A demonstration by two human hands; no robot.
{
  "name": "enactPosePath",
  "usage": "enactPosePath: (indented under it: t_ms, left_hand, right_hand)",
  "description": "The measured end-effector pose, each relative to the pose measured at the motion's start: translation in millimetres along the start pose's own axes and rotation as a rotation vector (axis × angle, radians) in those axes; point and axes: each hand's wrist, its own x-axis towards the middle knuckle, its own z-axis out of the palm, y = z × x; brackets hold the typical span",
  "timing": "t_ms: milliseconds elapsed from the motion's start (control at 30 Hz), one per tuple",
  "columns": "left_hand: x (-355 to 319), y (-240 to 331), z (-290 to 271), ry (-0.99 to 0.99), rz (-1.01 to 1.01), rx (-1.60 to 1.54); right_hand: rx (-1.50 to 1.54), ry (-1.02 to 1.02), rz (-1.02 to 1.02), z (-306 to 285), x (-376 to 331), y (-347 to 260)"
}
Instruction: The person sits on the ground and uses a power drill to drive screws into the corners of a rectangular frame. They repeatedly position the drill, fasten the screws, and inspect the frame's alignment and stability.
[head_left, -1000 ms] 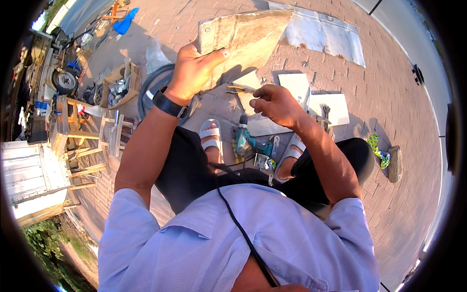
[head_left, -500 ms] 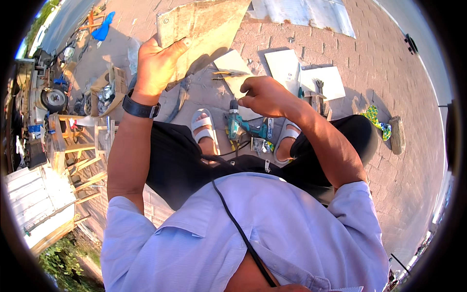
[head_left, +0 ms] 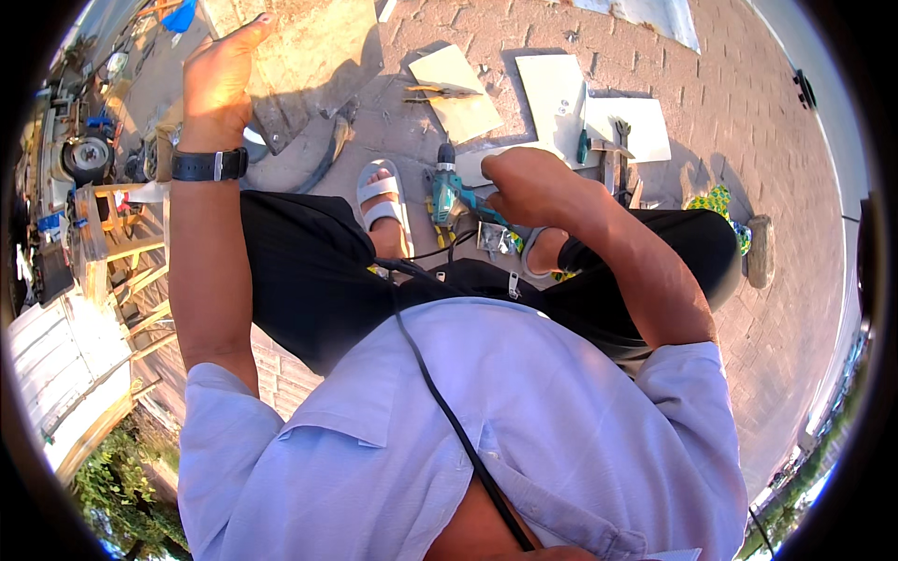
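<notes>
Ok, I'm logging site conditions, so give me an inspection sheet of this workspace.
Surface: brick paving, sunlit, long shadows.
Job's things: wooden board at the left hand; teal drill on the ground between the sandalled feet, under the right hand.
Clutter: pale panels, pliers on one of them, small tools beside.
Hands: left is flat against the board; right is curled just above the drill, grip not clear.
Cables: black cord runs down the shirt front.
Surroundings: wooden frames and a wheel at left, greenery below.
</notes>
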Motion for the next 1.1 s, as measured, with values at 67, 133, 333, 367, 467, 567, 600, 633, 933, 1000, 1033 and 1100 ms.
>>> enactPosePath:
  t_ms: [67, 133, 333, 367, 467, 567, 600, 633, 933, 1000, 1033, 1100]
  left_hand:
    - [20, -11, -27, 0.008, -0.043, 0.056]
    - [19, -7, -43, 0.033, -0.012, 0.092]
    - [2, -4, -56, -0.180, -0.078, -0.297]
    - [-27, 15, -28, -0.095, 0.117, -0.045]
    - [-44, 22, -19, -0.221, 0.066, -0.126]
    - [-47, 15, -3, -0.226, 0.059, -0.146]
    - [-43, 16, -6, -0.227, -0.007, -0.142]
    - [-39, 18, -10, -0.223, -0.072, -0.136]
    - [18, -6, -68, -0.001, -0.288, 0.086]
    - [10, 3, -55, 0.072, -0.293, 0.092]
    - [5, 12, -46, 0.094, -0.326, 0.098]
    - [5, 16, -39, 0.115, -0.342, 0.094]
  right_hand:
    - [-0.020, -0.009, -0.001, 10, -2, 0]
    - [-0.041, -0.046, -0.026, 20, 2, 2]
    - [-0.059, -0.177, 0.022, 71, 9, 29]
    - [-0.047, -0.169, 0.008, 84, 6, 42]
    - [-0.037, -0.221, 0.046, 118, 21, 57]
    - [0.009, -0.220, 0.176, 157, 50, 73]
    - [0.033, -0.200, 0.204, 170, 61, 73]
    - [-0.001, -0.117, 0.213, 184, 71, 69]
    - [-0.025, 0.082, 0.242, 247, 120, 73]
    - [0.020, 0.054, 0.207, 242, 122, 75]
    - [0.042, 0.039, 0.186, 239, 123, 74]
    - [0.027, 0.130, 0.156, 237, 123, 78]
